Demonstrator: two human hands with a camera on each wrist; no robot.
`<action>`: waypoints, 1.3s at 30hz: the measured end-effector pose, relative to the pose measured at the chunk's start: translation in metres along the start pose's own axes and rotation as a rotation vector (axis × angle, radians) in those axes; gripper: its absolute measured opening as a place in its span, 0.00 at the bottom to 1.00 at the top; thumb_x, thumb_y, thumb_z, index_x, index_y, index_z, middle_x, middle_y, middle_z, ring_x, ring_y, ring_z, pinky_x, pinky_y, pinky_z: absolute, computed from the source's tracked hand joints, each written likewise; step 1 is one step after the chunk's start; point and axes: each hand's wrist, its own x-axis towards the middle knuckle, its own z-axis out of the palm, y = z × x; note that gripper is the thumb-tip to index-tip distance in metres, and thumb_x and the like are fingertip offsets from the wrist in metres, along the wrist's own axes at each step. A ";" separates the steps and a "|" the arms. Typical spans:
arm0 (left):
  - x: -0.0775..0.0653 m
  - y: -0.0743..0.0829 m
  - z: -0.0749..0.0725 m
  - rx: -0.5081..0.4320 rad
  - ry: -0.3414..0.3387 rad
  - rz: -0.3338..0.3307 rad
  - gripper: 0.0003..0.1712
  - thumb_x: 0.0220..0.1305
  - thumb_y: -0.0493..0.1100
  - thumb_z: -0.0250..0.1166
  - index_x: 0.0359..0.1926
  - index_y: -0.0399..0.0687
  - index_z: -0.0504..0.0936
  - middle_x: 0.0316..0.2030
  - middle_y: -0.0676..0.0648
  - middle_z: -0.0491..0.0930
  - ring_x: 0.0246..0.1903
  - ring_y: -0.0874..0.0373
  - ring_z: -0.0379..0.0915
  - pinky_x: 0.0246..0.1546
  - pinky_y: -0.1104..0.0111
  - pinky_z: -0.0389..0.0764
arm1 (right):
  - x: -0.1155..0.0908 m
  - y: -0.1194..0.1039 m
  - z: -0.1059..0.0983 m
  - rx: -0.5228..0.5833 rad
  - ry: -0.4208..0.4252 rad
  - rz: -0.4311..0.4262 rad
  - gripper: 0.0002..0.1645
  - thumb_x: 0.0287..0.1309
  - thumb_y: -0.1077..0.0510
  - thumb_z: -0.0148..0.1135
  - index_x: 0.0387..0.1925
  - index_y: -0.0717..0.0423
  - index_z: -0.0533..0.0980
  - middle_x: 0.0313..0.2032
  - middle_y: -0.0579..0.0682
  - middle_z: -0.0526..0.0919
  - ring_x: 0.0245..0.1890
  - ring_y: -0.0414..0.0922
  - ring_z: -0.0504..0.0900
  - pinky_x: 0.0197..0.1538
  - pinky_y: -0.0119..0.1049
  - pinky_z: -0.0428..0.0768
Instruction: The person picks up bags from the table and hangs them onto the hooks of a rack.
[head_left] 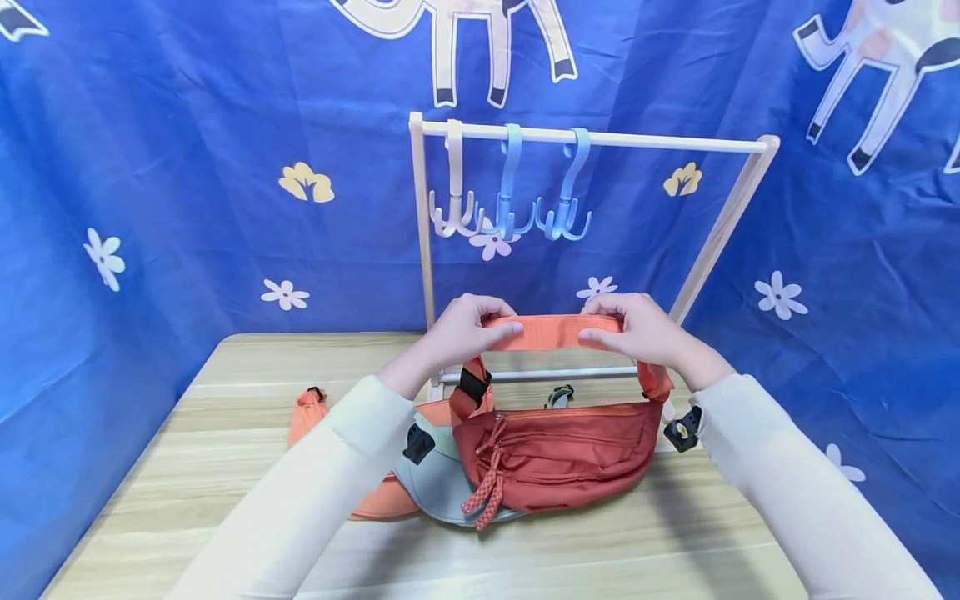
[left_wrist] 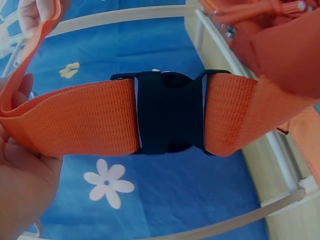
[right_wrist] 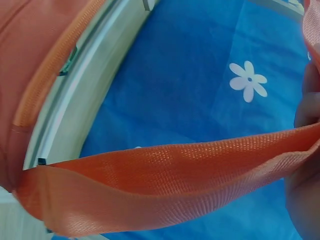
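Observation:
A dark red waist bag [head_left: 577, 458] with braided zipper pulls [head_left: 491, 483] hangs by its orange strap [head_left: 551, 332] in the head view. My left hand [head_left: 474, 327] pinches the strap's left part between thumb and fingers. At the strap's other end, my right hand [head_left: 637, 332] grips it the same way, so the webbing stretches level between them. A fastened black buckle [left_wrist: 170, 112] joins the strap below my left hand. In the right wrist view, the folded strap [right_wrist: 175, 170] runs from the bag's end to my right hand [right_wrist: 306, 175].
Behind the bag stands a rack with a white rod [head_left: 660, 142], carrying one pale hook [head_left: 455, 192] and two blue hooks [head_left: 506, 192]. A grey-blue item [head_left: 435, 487] and an orange item [head_left: 386, 502] lie on the wooden table [head_left: 225, 433], partly covered by the red bag.

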 end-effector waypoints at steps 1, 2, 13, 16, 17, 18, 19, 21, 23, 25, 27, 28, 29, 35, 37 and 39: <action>0.002 0.001 -0.001 -0.001 -0.002 0.001 0.07 0.64 0.44 0.65 0.34 0.47 0.85 0.25 0.52 0.77 0.26 0.57 0.67 0.30 0.66 0.69 | 0.001 -0.001 -0.002 0.001 0.008 0.003 0.07 0.54 0.55 0.70 0.34 0.50 0.80 0.23 0.42 0.75 0.19 0.41 0.66 0.27 0.36 0.66; 0.004 0.003 -0.001 -0.006 -0.005 0.002 0.07 0.64 0.44 0.64 0.34 0.47 0.85 0.24 0.52 0.76 0.26 0.57 0.67 0.30 0.66 0.68 | 0.002 -0.001 -0.004 0.003 0.014 0.010 0.07 0.54 0.55 0.70 0.34 0.50 0.80 0.22 0.43 0.76 0.19 0.41 0.66 0.26 0.36 0.65; 0.022 0.023 -0.004 -0.022 0.017 0.006 0.08 0.63 0.45 0.64 0.31 0.45 0.84 0.21 0.53 0.73 0.25 0.58 0.66 0.29 0.67 0.66 | 0.013 -0.010 -0.024 0.002 0.043 0.047 0.06 0.55 0.56 0.69 0.32 0.53 0.80 0.36 0.51 0.85 0.35 0.47 0.80 0.35 0.38 0.71; 0.029 0.028 -0.004 -0.002 0.033 -0.005 0.09 0.62 0.47 0.65 0.30 0.46 0.84 0.21 0.52 0.72 0.25 0.57 0.66 0.29 0.67 0.65 | 0.017 -0.012 -0.030 -0.002 0.042 0.059 0.07 0.56 0.54 0.68 0.33 0.53 0.81 0.30 0.49 0.82 0.30 0.46 0.76 0.34 0.38 0.70; 0.031 0.030 -0.005 -0.004 0.034 -0.015 0.10 0.62 0.47 0.65 0.30 0.46 0.84 0.20 0.52 0.72 0.25 0.57 0.65 0.29 0.67 0.65 | 0.017 -0.013 -0.032 -0.001 0.041 0.064 0.07 0.57 0.54 0.68 0.34 0.53 0.81 0.27 0.48 0.80 0.27 0.46 0.73 0.32 0.38 0.68; 0.033 0.031 -0.005 -0.006 0.037 -0.021 0.10 0.62 0.48 0.65 0.29 0.46 0.84 0.20 0.52 0.72 0.25 0.57 0.65 0.28 0.68 0.64 | 0.018 -0.012 -0.035 -0.001 0.041 0.069 0.08 0.57 0.53 0.67 0.34 0.53 0.81 0.24 0.47 0.79 0.25 0.46 0.71 0.31 0.38 0.67; 0.035 0.033 -0.006 -0.007 0.040 -0.026 0.11 0.62 0.48 0.66 0.29 0.46 0.84 0.19 0.51 0.72 0.24 0.56 0.65 0.27 0.68 0.63 | 0.020 -0.012 -0.036 -0.001 0.043 0.077 0.08 0.58 0.53 0.67 0.35 0.53 0.81 0.23 0.47 0.77 0.24 0.46 0.70 0.30 0.38 0.66; 0.040 0.036 -0.007 0.001 0.046 -0.027 0.12 0.62 0.49 0.66 0.27 0.46 0.83 0.18 0.51 0.72 0.23 0.56 0.65 0.25 0.68 0.62 | 0.022 -0.013 -0.040 -0.003 0.051 0.090 0.09 0.58 0.52 0.66 0.35 0.53 0.82 0.22 0.48 0.77 0.24 0.47 0.70 0.29 0.39 0.67; 0.044 0.039 -0.009 0.010 0.048 -0.024 0.14 0.61 0.50 0.66 0.25 0.46 0.83 0.18 0.50 0.72 0.23 0.55 0.64 0.23 0.68 0.61 | 0.024 -0.014 -0.044 -0.005 0.061 0.105 0.09 0.58 0.52 0.67 0.35 0.53 0.82 0.23 0.48 0.78 0.25 0.48 0.71 0.30 0.40 0.67; 0.048 0.042 -0.011 0.018 0.047 -0.018 0.16 0.61 0.51 0.67 0.23 0.45 0.82 0.17 0.49 0.71 0.22 0.55 0.64 0.22 0.68 0.61 | 0.027 -0.015 -0.048 -0.013 0.066 0.125 0.09 0.57 0.51 0.67 0.35 0.52 0.82 0.24 0.48 0.79 0.25 0.48 0.71 0.30 0.40 0.68; 0.052 0.045 -0.012 0.022 0.044 -0.010 0.17 0.60 0.51 0.67 0.21 0.45 0.81 0.16 0.49 0.71 0.22 0.54 0.64 0.22 0.67 0.61 | 0.030 -0.017 -0.053 -0.023 0.065 0.142 0.09 0.57 0.51 0.67 0.35 0.52 0.82 0.25 0.48 0.79 0.26 0.48 0.71 0.30 0.41 0.69; 0.053 0.046 -0.012 0.024 0.042 -0.009 0.18 0.60 0.51 0.67 0.20 0.45 0.80 0.16 0.49 0.70 0.22 0.54 0.64 0.22 0.67 0.62 | 0.031 -0.017 -0.055 -0.030 0.063 0.150 0.10 0.57 0.51 0.67 0.36 0.52 0.82 0.25 0.48 0.79 0.25 0.48 0.71 0.30 0.41 0.68; 0.055 0.047 -0.013 0.025 0.040 -0.006 0.19 0.61 0.51 0.67 0.20 0.44 0.79 0.16 0.49 0.70 0.22 0.54 0.64 0.22 0.67 0.62 | 0.033 -0.018 -0.058 -0.040 0.060 0.157 0.10 0.57 0.50 0.67 0.36 0.51 0.82 0.25 0.49 0.79 0.25 0.48 0.71 0.30 0.41 0.68; 0.065 0.054 -0.013 0.029 0.053 -0.002 0.19 0.62 0.49 0.65 0.19 0.44 0.76 0.17 0.48 0.69 0.24 0.53 0.67 0.24 0.68 0.63 | 0.041 -0.020 -0.073 -0.091 0.070 0.201 0.12 0.57 0.48 0.67 0.35 0.52 0.82 0.25 0.51 0.78 0.27 0.48 0.72 0.32 0.41 0.67; 0.068 0.056 -0.013 0.031 0.068 -0.001 0.19 0.63 0.48 0.65 0.20 0.43 0.75 0.18 0.48 0.69 0.25 0.53 0.66 0.24 0.68 0.63 | 0.044 -0.020 -0.077 -0.101 0.079 0.211 0.14 0.57 0.47 0.67 0.35 0.53 0.82 0.25 0.52 0.77 0.27 0.49 0.72 0.32 0.41 0.67; 0.071 0.057 -0.012 0.032 0.092 0.002 0.18 0.64 0.48 0.64 0.21 0.43 0.76 0.19 0.48 0.69 0.24 0.53 0.66 0.24 0.68 0.63 | 0.047 -0.020 -0.081 -0.101 0.088 0.224 0.15 0.56 0.46 0.67 0.35 0.54 0.82 0.25 0.53 0.77 0.29 0.49 0.71 0.33 0.41 0.67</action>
